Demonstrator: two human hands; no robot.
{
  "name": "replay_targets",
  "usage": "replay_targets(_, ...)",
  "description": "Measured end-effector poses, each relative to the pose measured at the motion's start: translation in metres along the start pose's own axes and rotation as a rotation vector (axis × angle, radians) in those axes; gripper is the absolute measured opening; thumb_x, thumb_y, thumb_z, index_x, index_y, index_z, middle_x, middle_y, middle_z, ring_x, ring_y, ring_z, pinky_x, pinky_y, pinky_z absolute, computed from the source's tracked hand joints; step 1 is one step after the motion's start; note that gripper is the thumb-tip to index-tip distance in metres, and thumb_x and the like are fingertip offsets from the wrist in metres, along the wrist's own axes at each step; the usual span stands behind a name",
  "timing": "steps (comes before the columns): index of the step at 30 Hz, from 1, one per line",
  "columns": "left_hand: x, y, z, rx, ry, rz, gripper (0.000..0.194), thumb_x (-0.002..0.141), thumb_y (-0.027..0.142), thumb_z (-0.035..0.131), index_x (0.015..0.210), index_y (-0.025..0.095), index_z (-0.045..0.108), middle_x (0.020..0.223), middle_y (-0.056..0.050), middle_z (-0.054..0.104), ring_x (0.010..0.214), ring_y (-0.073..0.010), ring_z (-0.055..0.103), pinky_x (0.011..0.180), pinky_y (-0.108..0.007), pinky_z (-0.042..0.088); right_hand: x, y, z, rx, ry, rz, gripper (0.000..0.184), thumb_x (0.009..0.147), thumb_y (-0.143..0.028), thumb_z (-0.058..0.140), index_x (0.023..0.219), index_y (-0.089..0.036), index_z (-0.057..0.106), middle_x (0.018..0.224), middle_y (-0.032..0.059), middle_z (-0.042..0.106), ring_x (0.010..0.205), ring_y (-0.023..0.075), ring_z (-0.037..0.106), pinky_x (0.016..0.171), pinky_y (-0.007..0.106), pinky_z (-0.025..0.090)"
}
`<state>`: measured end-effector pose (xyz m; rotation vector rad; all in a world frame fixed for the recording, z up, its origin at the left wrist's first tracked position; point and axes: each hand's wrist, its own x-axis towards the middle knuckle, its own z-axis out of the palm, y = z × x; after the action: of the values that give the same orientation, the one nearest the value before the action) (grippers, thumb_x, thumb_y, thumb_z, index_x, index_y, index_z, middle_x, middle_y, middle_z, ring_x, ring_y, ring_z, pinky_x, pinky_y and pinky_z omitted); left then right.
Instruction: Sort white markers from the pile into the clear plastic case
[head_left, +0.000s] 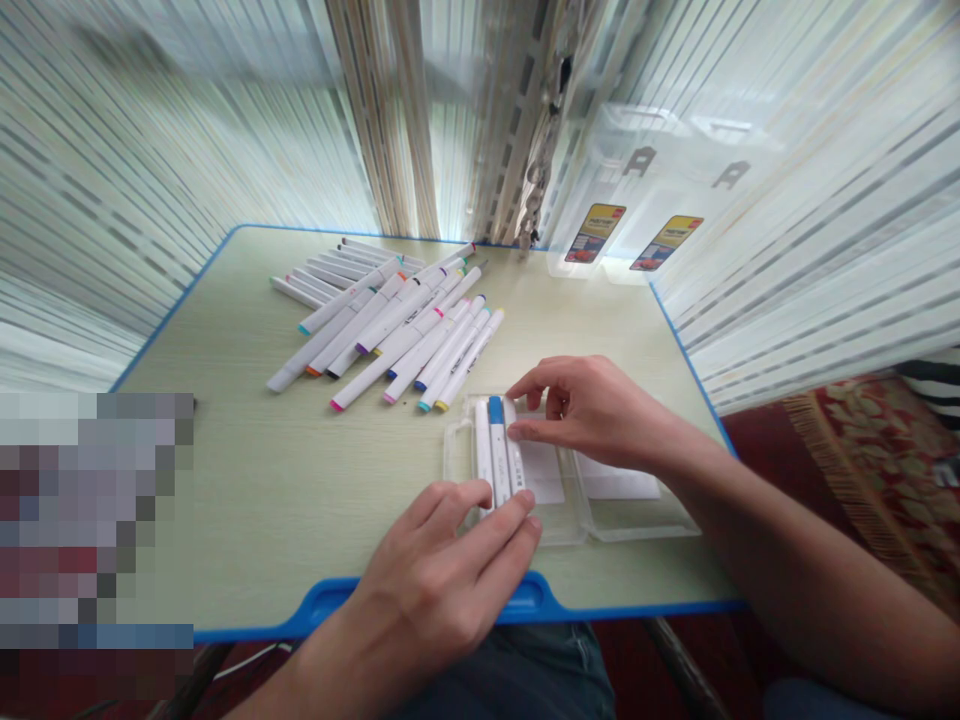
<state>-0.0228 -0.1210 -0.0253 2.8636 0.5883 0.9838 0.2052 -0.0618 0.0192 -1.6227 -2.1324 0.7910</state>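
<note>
- A person sits at a pale-topped table (247,520) edged in blue, both bare hands at work over a clear plastic case (448,450) that lies open near the front edge.
- Three markers (497,445) — the middle one capped in blue — lie side by side in the case's left half, lengthwise away from the person.
- The left hand (442,560) reaches in from the front, its fingers bent and spread over the near ends of the three markers; whether they are clamped on them cannot be told.
- The right hand (581,410) arches in from the right, thumb and forefinger apart, their tips at the far part of the rightmost marker; whether they pinch it cannot be told.
- White paper (619,482) shows through the case's right half, beneath the right forearm.
- Beyond the hands, a loose pile of white markers (401,312) lies slanted across the table, their ends tipped in pink, blue, purple, orange, yellow and other colors.
- At the far right corner stand two clear containers (600,180) side by side, each bearing a yellow-and-dark label (596,233).
- String curtains (270,130) hang around the table — a red patterned carpet (885,470) lies on the floor at right.
</note>
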Motion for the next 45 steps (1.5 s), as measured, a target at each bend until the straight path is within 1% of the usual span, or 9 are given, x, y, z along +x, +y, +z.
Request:
replay_targets(3,0.001,0.0,0.0,0.001,-0.004,-0.005,0.025,0.097,0.013,0.052,0.109,0.014,0.073,0.12,-0.008,0.074,0.096,-0.0253,0.057,0.081,-0.037,0.046,0.0,0.0,0.0,-0.005,-0.004,-0.006,0.027,0.077,-0.032,0.082,0.097,-0.015,0.08,0.075,0.0037,0.071,0.06,0.013,0.061,0.06,0.025,0.045)
replay_targets(8,0.003,0.0,0.0,0.015,0.014,-0.002,0.024,0.097,0.013,0.051,0.105,0.015,0.074,0.116,-0.007,0.075,0.094,-0.0231,0.058,0.081,-0.036,0.045,0.0,-0.001,0.0,-0.017,-0.003,-0.016,0.026,0.077,-0.031,0.082,0.098,-0.015,0.08,0.075,0.0031,0.071,0.06,0.0123,0.061,0.06,0.024,0.045)
replay_targets(14,0.003,-0.001,0.0,0.024,-0.002,0.002,0.022,0.097,0.014,0.054,0.105,0.015,0.075,0.116,-0.006,0.076,0.095,-0.0233,0.057,0.083,-0.037,0.043,-0.001,-0.002,-0.001,-0.01,-0.001,-0.005,0.027,0.076,-0.03,0.082,0.097,-0.014,0.08,0.075,0.0024,0.071,0.059,0.0115,0.06,0.059,0.024,0.044)
replay_targets(19,0.002,0.0,-0.001,0.026,0.015,0.0,0.021,0.096,0.013,0.055,0.105,0.014,0.074,0.116,-0.006,0.076,0.095,-0.024,0.057,0.084,-0.038,0.042,0.0,-0.001,0.0,0.018,-0.012,0.012,0.027,0.076,-0.031,0.083,0.097,-0.014,0.079,0.072,0.0019,0.071,0.058,0.0116,0.061,0.059,0.024,0.045)
replay_targets(27,0.001,0.0,-0.002,-0.026,-0.018,-0.001,0.023,0.097,0.013,0.054,0.107,0.011,0.074,0.121,-0.008,0.074,0.097,-0.026,0.056,0.084,-0.039,0.044,-0.001,0.001,0.001,0.09,-0.023,0.041,0.027,0.075,-0.03,0.083,0.097,-0.015,0.078,0.068,-0.0001,0.07,0.056,0.011,0.061,0.058,0.023,0.046)
replay_targets(32,0.0,-0.001,0.0,-0.036,-0.002,0.014,0.022,0.096,0.012,0.054,0.105,0.011,0.074,0.119,-0.01,0.074,0.095,-0.0258,0.057,0.08,-0.039,0.046,0.0,-0.001,0.0,0.101,-0.014,0.049,0.027,0.073,-0.027,0.084,0.096,-0.016,0.076,0.069,-0.0007,0.07,0.056,0.0102,0.06,0.055,0.022,0.046)
replay_targets(36,0.002,0.0,-0.003,-0.056,0.003,0.025,0.016,0.092,0.014,0.061,0.102,0.012,0.074,0.117,-0.009,0.075,0.093,-0.0251,0.059,0.079,-0.039,0.048,0.0,-0.001,-0.001,0.147,-0.02,0.035,0.025,0.076,-0.03,0.082,0.096,-0.016,0.076,0.069,-0.0003,0.069,0.055,0.0098,0.059,0.055,0.022,0.046)
replay_targets(40,0.006,0.003,-0.01,-0.105,-0.008,-0.035,0.018,0.085,0.014,0.071,0.103,0.012,0.074,0.112,-0.01,0.076,0.093,-0.0249,0.061,0.08,-0.038,0.052,0.0,0.0,0.0,0.216,0.058,0.051,0.026,0.083,-0.036,0.075,0.097,-0.014,0.075,0.07,0.0009,0.069,0.057,0.011,0.06,0.054,0.022,0.046)
replay_targets(45,0.007,0.005,-0.014,-0.166,0.023,-0.105,0.022,0.083,0.012,0.07,0.105,0.012,0.074,0.106,-0.01,0.076,0.093,-0.0241,0.063,0.08,-0.037,0.055,0.002,-0.001,-0.001,0.194,0.15,0.041,0.019,0.086,-0.033,0.07,0.091,-0.015,0.075,0.066,0.0008,0.067,0.057,0.0116,0.056,0.053,0.023,0.042)
